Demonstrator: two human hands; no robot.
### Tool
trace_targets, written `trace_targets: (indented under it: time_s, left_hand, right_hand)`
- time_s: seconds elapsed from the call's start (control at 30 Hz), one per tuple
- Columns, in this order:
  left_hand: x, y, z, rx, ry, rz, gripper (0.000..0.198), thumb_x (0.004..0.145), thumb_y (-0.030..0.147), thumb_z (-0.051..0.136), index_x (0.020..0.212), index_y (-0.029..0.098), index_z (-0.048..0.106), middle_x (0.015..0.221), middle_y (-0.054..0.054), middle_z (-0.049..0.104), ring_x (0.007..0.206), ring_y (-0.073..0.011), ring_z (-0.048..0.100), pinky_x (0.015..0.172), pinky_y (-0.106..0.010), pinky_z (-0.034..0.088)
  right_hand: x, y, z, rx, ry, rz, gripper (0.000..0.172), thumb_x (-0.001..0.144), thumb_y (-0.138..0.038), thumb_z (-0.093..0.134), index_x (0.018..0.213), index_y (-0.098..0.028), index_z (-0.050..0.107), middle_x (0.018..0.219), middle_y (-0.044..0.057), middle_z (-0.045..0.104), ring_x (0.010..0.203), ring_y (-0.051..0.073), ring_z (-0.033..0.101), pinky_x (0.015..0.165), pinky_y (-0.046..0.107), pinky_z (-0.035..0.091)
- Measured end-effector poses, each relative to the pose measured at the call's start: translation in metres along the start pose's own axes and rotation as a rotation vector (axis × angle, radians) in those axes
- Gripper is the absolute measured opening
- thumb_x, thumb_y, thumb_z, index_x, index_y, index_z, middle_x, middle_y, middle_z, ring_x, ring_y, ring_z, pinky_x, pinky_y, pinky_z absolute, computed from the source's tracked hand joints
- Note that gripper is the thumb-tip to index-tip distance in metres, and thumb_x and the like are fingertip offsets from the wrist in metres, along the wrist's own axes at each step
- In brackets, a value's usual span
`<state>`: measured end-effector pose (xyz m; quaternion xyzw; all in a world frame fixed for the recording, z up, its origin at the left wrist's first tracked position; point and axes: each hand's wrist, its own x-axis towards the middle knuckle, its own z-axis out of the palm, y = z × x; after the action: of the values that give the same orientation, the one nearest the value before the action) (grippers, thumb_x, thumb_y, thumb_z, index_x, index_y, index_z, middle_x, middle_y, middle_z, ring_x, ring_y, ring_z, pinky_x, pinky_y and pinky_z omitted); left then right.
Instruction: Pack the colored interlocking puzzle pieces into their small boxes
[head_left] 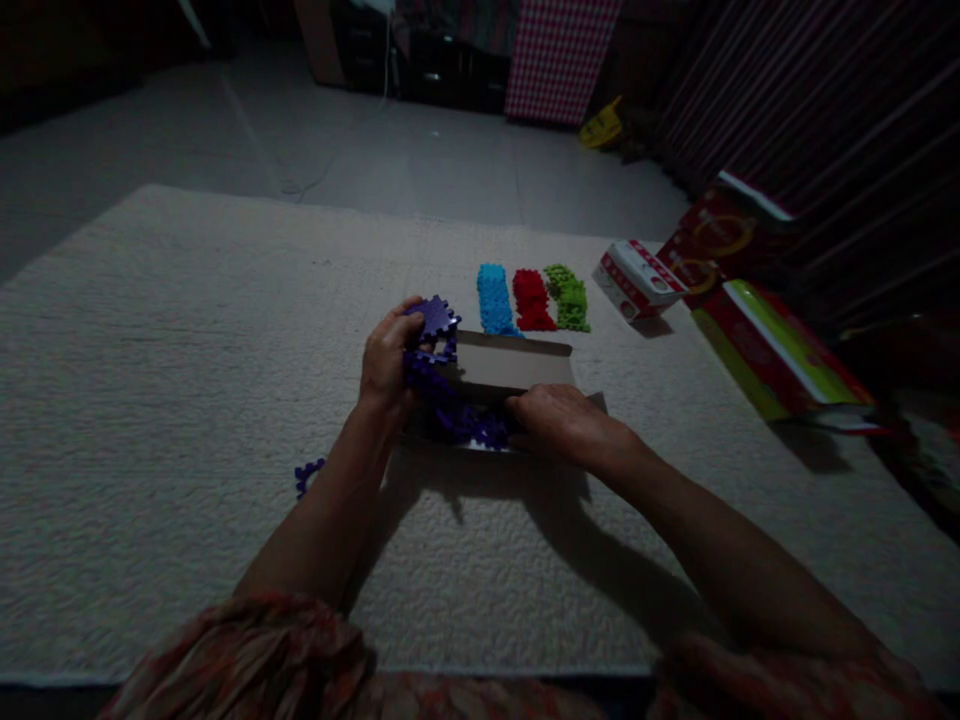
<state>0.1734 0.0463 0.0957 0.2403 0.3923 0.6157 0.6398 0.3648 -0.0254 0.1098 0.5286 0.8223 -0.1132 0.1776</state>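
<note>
My left hand [386, 355] is closed around several purple interlocking plastic pieces [435, 318] with toothed edges, at the left end of an open cardboard box [517, 360]. More purple pieces [476, 428] lie inside the box, below the raised flap. My right hand [559, 422] reaches into the right side of the box. Its fingertips are hidden down there, next to the purple pieces. Beside my left forearm, one loose purple piece [307, 476] rests on the quilted mat [187, 400], partly covered by the arm.
Beyond the box lie blue pieces [495, 298], red pieces [532, 300] and green pieces [570, 298] in separate groups. To the right are a white-and-red carton [637, 280], a dark red box [727, 235] and a red-and-green package [784, 355]. Tiled floor [435, 155] borders the mat.
</note>
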Motion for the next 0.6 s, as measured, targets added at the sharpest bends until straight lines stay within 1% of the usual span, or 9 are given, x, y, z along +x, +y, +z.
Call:
trace_targets:
  time_s: [0.1, 0.23, 0.33, 0.43, 0.5, 0.6]
  left_hand:
    - [-0.0006, -0.0016, 0.0012, 0.0, -0.009, -0.011, 0.019, 0.072, 0.013, 0.062, 0.089, 0.018, 0.068, 0.063, 0.003, 0.06, 0.038, -0.003, 0.046, 0.035, -0.011, 0.031]
    - [-0.0004, -0.0018, 0.0017, -0.004, 0.0, -0.001, 0.018, 0.071, 0.012, 0.061, 0.088, 0.017, 0.069, 0.063, 0.002, 0.061, 0.038, -0.0036, 0.046, 0.034, -0.012, 0.031]
    - [0.0002, -0.0017, 0.001, 0.001, -0.001, 0.002, 0.018, 0.072, 0.013, 0.062, 0.088, 0.017, 0.069, 0.064, 0.002, 0.061, 0.039, -0.0037, 0.046, 0.035, -0.012, 0.032]
    - [0.0002, -0.0013, 0.0011, -0.008, 0.011, 0.0, 0.017, 0.072, 0.012, 0.062, 0.087, 0.018, 0.069, 0.064, 0.002, 0.061, 0.039, -0.0034, 0.045, 0.035, -0.012, 0.032]
    - [-0.0001, -0.0008, 0.0018, -0.009, 0.016, 0.001, 0.017, 0.071, 0.012, 0.062, 0.086, 0.017, 0.069, 0.063, 0.002, 0.06, 0.038, -0.0035, 0.045, 0.034, -0.012, 0.031]
    - [-0.0005, 0.0, 0.003, 0.001, 0.019, 0.006, 0.017, 0.072, 0.012, 0.061, 0.086, 0.016, 0.069, 0.063, 0.002, 0.06, 0.038, -0.0037, 0.045, 0.035, -0.012, 0.031]
  right_hand:
    - [-0.0022, -0.0003, 0.0001, 0.021, -0.002, -0.019, 0.019, 0.089, -0.027, 0.058, 0.103, -0.018, 0.069, 0.095, 0.012, 0.073, 0.089, 0.025, 0.07, 0.073, 0.031, 0.049]
    - [-0.0023, 0.0005, -0.0003, 0.084, -0.043, -0.066, 0.02, 0.088, -0.027, 0.059, 0.104, -0.018, 0.066, 0.093, 0.01, 0.073, 0.083, 0.022, 0.069, 0.067, 0.028, 0.047]
    - [-0.0024, 0.0005, -0.0007, 0.1, -0.046, -0.068, 0.019, 0.088, -0.024, 0.057, 0.105, -0.018, 0.065, 0.092, 0.009, 0.073, 0.083, 0.021, 0.069, 0.066, 0.028, 0.047]
    - [-0.0044, -0.0009, -0.0016, 0.071, -0.029, -0.02, 0.026, 0.085, -0.025, 0.061, 0.109, -0.016, 0.063, 0.094, 0.012, 0.073, 0.087, 0.025, 0.07, 0.068, 0.03, 0.049]
    - [-0.0059, -0.0021, -0.0027, 0.044, -0.016, 0.038, 0.032, 0.084, -0.028, 0.065, 0.112, -0.013, 0.063, 0.094, 0.015, 0.073, 0.09, 0.028, 0.071, 0.071, 0.032, 0.05]
    - [-0.0066, -0.0037, -0.0056, 0.002, -0.035, 0.138, 0.032, 0.084, -0.033, 0.067, 0.109, -0.012, 0.067, 0.096, 0.018, 0.073, 0.097, 0.03, 0.07, 0.078, 0.033, 0.051]
